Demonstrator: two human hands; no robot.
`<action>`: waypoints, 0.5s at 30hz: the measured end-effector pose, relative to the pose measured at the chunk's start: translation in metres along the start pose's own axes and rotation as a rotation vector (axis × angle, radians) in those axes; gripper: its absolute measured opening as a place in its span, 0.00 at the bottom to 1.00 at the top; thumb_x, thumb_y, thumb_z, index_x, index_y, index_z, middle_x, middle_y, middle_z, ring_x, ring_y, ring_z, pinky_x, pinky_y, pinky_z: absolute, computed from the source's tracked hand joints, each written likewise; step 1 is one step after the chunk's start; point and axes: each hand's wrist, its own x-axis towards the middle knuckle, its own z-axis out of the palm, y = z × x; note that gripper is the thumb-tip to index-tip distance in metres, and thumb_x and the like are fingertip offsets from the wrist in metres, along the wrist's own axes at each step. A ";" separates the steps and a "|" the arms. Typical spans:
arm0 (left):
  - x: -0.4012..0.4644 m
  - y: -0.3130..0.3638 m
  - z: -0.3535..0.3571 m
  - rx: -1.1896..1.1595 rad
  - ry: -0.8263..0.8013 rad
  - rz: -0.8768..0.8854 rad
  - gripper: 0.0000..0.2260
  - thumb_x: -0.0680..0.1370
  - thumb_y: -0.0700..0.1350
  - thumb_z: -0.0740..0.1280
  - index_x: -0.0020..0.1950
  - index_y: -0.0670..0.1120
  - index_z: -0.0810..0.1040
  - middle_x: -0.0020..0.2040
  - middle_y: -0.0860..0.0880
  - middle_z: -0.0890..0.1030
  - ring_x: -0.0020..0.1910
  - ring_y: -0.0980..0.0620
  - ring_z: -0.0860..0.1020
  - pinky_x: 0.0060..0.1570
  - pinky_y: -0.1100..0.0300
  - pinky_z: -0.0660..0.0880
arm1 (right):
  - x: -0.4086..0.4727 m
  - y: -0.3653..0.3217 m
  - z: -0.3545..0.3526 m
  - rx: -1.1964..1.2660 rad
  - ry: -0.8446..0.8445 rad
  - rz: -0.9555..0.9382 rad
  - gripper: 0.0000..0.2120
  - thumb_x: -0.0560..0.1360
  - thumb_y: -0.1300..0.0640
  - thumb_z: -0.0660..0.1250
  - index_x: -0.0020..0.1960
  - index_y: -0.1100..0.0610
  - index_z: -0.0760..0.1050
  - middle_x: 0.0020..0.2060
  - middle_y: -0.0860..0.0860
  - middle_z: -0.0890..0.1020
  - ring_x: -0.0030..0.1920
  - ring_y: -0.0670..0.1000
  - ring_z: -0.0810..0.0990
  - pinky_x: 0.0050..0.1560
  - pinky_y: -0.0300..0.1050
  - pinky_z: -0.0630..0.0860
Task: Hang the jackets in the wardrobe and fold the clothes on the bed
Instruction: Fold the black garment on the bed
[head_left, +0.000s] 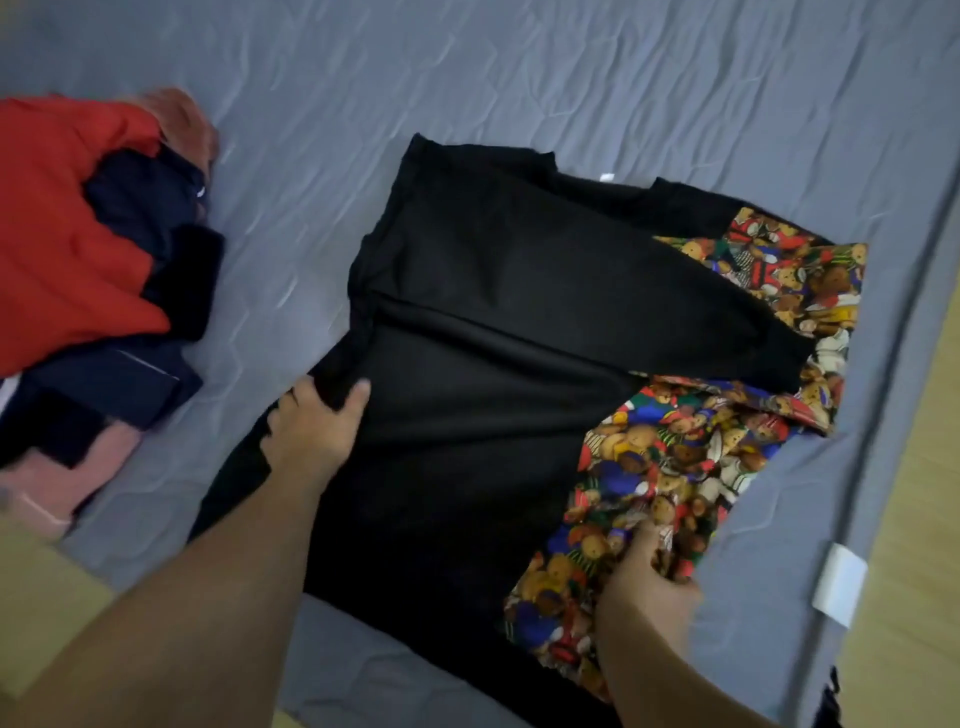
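Observation:
A black shirt (493, 322) with colourful teddy-bear print panels (670, 457) lies spread on the grey bed sheet (519, 78). One black sleeve is folded across its middle. My left hand (311, 431) pinches a fold of black fabric at the shirt's left edge, thumb on top. My right hand (644, 587) grips the printed part near the lower right edge, fingers curled into the cloth.
A pile of clothes (88, 270) sits at the left: a red garment, navy pieces and pink ones. The bed's right edge (914, 322) runs diagonally, with wooden floor (924, 519) beyond and a white tag (839, 584) on the sheet's side.

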 end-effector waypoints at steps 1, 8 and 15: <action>-0.011 -0.027 0.008 0.125 -0.030 -0.012 0.44 0.70 0.77 0.51 0.78 0.51 0.55 0.75 0.41 0.61 0.73 0.38 0.61 0.70 0.36 0.57 | -0.011 0.023 -0.002 0.003 -0.012 0.012 0.40 0.66 0.26 0.63 0.61 0.58 0.73 0.56 0.63 0.80 0.55 0.67 0.79 0.58 0.62 0.73; -0.045 -0.107 0.017 0.027 -0.001 -0.370 0.47 0.70 0.75 0.57 0.80 0.51 0.44 0.80 0.45 0.46 0.78 0.40 0.47 0.72 0.33 0.49 | -0.064 0.096 0.002 0.009 -0.261 -0.033 0.22 0.76 0.46 0.68 0.62 0.61 0.76 0.59 0.62 0.80 0.60 0.65 0.77 0.60 0.55 0.71; -0.089 -0.103 0.024 -1.085 0.081 -0.799 0.41 0.71 0.56 0.74 0.78 0.49 0.58 0.74 0.44 0.66 0.67 0.41 0.70 0.67 0.44 0.69 | -0.094 0.077 0.007 0.385 -0.435 0.079 0.24 0.72 0.45 0.72 0.64 0.54 0.75 0.52 0.55 0.81 0.49 0.57 0.78 0.56 0.50 0.74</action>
